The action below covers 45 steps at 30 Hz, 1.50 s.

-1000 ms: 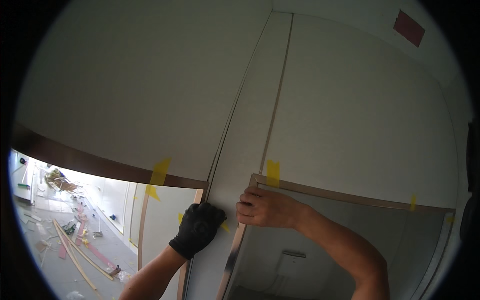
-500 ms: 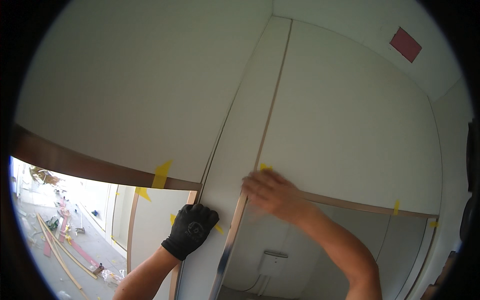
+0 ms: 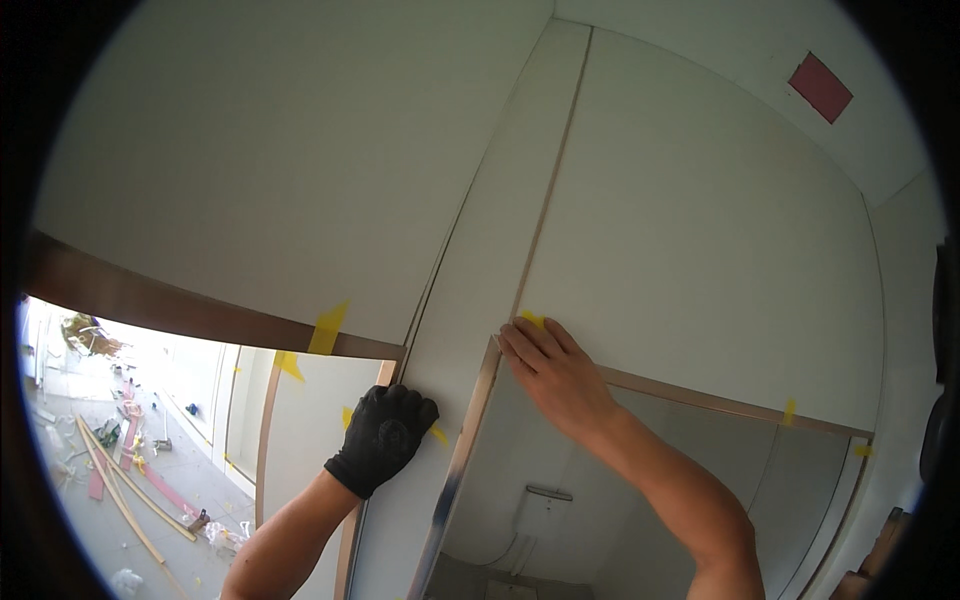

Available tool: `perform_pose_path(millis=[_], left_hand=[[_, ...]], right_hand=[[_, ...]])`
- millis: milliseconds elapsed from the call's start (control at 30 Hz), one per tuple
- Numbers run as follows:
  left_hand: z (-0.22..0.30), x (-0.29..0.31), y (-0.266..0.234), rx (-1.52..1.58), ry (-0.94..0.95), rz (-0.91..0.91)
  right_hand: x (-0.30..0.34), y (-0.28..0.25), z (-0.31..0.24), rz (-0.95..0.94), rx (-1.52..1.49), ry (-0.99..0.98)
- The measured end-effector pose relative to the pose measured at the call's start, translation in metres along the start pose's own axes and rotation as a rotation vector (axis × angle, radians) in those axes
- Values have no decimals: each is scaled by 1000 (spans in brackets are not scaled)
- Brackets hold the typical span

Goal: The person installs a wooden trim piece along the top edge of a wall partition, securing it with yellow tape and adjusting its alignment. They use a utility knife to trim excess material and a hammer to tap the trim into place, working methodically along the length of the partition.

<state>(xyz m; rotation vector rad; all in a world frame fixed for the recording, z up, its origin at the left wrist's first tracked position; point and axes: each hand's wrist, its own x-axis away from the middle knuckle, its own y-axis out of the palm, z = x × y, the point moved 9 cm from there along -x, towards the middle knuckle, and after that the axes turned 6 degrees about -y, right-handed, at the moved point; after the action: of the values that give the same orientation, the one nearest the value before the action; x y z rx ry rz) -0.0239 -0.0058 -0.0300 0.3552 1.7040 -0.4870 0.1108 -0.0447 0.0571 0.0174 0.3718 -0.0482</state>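
My left hand [image 3: 384,440], in a black glove, is closed at the edge of the narrow white wall panel [image 3: 450,350], beside the left opening's brown trim. What its fingers hold, if anything, is hidden. My bare right hand [image 3: 560,382] lies with its fingers stretched over the upper left corner of the right opening's metal-coloured frame [image 3: 700,393]. Its fingertips touch the white panel [image 3: 700,240] above, next to a piece of yellow tape [image 3: 531,319]. The frame's upright side [image 3: 470,430] runs down between my hands.
More yellow tape [image 3: 328,328] sticks to the brown trim [image 3: 190,310] over the left opening. Beyond it, wooden strips [image 3: 115,490], pink strips and scraps litter the floor. A glossy reflective surface [image 3: 640,500] fills the right frame. A pink square [image 3: 821,88] sits at the upper right.
My right hand was blurred in motion over the frame corner; now it rests still, fingers flat. The view has shifted slightly. My left hand keeps its place at the panel edge.
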Motion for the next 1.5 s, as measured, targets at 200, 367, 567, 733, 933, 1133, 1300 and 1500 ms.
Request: perform_pose_path(millis=[200,367,567,733,933,1133,1300,1500], left_hand=[[2,3,7,-63,21,-8],[0,5,10,-127,21,-47],[2,2,11,-105,14,-59],[-2,4,2,-64,-10,-30],[2,2,13,-52,0,-47],[-2,4,4,-113,-26,-64],[1,3,6,-84,2,-10],[0,3,6,-105,5,-29]], right_hand=[[-2,9,14,-12,-220,30],[6,-16,32,171,-398,207],[59,18,-19,267,-802,666],[43,64,-54,-12,-1042,882],[13,-3,-48,246,-417,339],[-17,-8,-41,140,-210,-280],[-16,2,-50,129,-154,-402],[-12,0,-62,199,-190,-490]])
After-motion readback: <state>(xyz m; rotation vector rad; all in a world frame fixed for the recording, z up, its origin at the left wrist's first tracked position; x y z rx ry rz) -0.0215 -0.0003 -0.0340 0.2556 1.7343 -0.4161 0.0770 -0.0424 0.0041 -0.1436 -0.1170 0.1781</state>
